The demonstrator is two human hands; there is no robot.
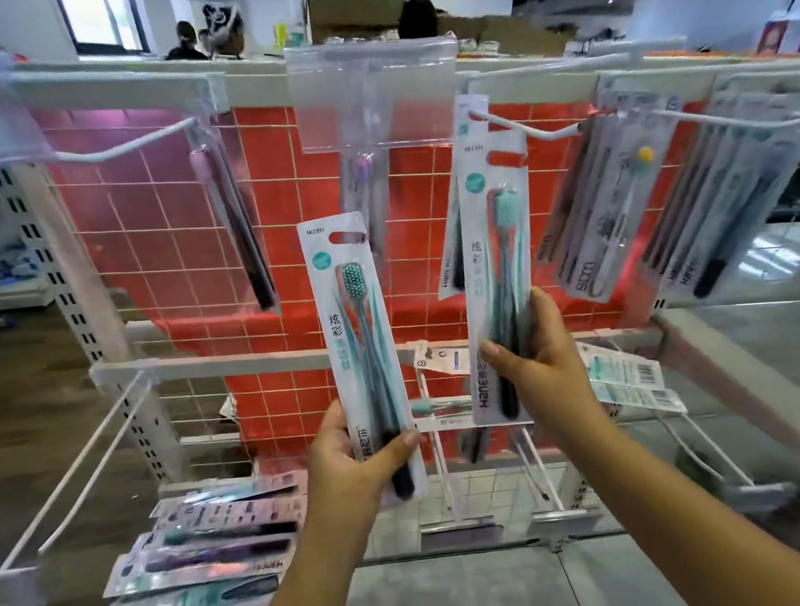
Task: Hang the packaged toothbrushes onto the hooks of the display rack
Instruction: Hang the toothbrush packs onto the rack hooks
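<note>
At centre frame the right hand (541, 359) grips the lower end of a teal toothbrush pack (497, 257), its hang slot raised near the white hook (524, 126) at upper right; the left hand (354, 460) grips a second pack (363, 349) by its bottom, held upright just left of it. To hang the right pack cleanly, I would level the slot with the hook's upturned tip, then push it straight back. A stack of packs (195, 577) waits at lower left.

Toothbrush pack (361, 339) in each grip.
</note>
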